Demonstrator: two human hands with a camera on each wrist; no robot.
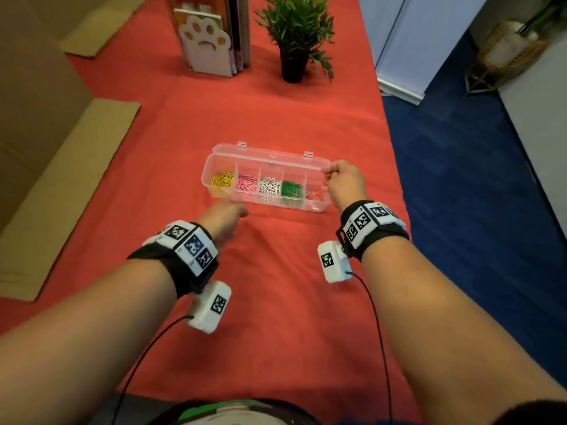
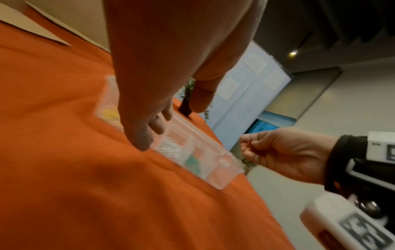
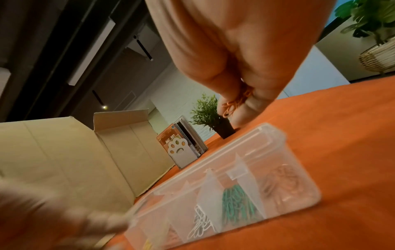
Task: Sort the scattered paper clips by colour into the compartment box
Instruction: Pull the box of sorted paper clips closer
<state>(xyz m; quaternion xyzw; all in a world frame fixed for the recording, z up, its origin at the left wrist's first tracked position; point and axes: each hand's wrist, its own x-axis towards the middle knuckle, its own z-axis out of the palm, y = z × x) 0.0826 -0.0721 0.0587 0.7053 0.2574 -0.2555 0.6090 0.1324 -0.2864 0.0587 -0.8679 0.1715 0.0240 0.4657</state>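
Note:
A clear compartment box (image 1: 264, 155) lies open on the red cloth, with its lid folded back. Its compartments hold, from left to right, yellow clips (image 1: 223, 180), pink clips (image 1: 247, 184), white clips (image 1: 270, 185), green clips (image 1: 291, 189) and orange clips (image 1: 316, 193). My right hand (image 1: 340, 182) hovers over the box's right end and pinches a small bunch of orange paper clips (image 3: 235, 103). My left hand (image 1: 227, 216) reaches with straight fingers (image 2: 145, 135) to the box's front left wall and holds nothing. I cannot tell whether it touches the box (image 2: 222, 170).
A potted plant (image 1: 294, 35) and a paw-shaped bookend with books (image 1: 208, 41) stand at the table's far end. Cardboard flaps (image 1: 61, 179) lie along the left side. The table's right edge drops to blue carpet (image 1: 460, 179).

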